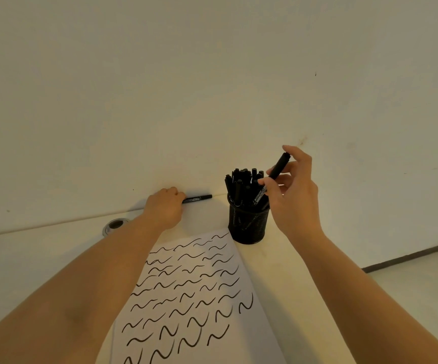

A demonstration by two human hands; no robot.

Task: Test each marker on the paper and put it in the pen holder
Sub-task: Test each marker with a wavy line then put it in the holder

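A black mesh pen holder stands on the table near the wall, filled with several black markers. My right hand pinches a black marker that slants down into the holder's right side. My left hand reaches to the far table edge and grips the end of another black marker lying flat by the wall. A white paper covered with several black wavy test strokes lies in front of me, between my forearms.
A round metal cable grommet is set into the table left of my left hand. The wall rises directly behind the table. The table's right edge drops to the floor and a dark skirting board.
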